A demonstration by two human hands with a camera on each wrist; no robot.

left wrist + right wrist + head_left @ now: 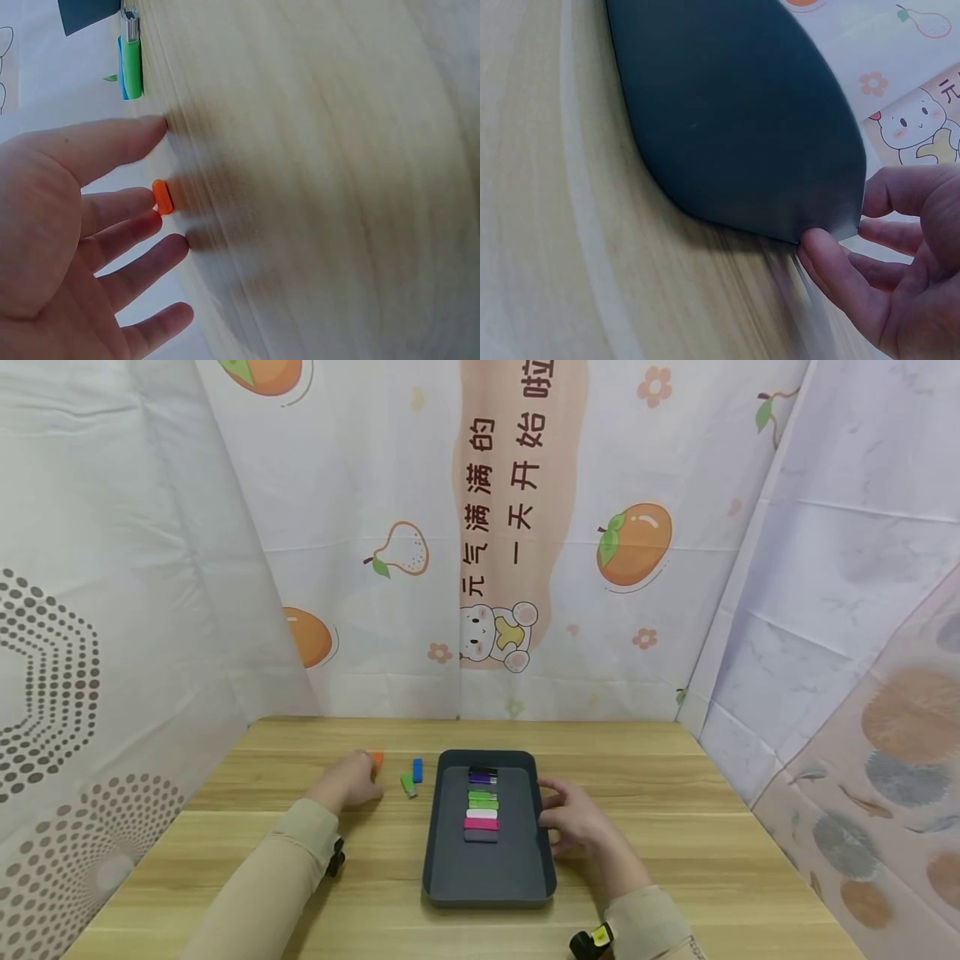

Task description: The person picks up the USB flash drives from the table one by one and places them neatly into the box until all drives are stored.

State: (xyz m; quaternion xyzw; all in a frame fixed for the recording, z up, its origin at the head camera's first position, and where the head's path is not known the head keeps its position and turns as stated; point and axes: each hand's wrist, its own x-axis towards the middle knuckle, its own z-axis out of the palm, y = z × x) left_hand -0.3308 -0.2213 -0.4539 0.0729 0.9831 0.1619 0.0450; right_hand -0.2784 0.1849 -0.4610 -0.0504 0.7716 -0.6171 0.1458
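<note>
My left hand [348, 782] is at the left of the table, fingers spread and nearly straight. In the left wrist view its fingertips are at an orange USB stick [163, 196], with the thumb apart from it. To its right lie a green USB stick [408, 785] with a metal plug and a blue USB stick [417, 770]. A dark grey tray [487, 877] holds a column of several USB sticks, among them a pink one [482, 824] and a white one [482, 814]. My right hand [576, 817] rests its loosely bent fingers against the tray's right side.
The wooden table [637, 760] carries the tray near its middle. Behind it hangs a printed white curtain [360, 635], and more cloth encloses the left and right sides. A dark wrist device [591, 941] sits at the right cuff.
</note>
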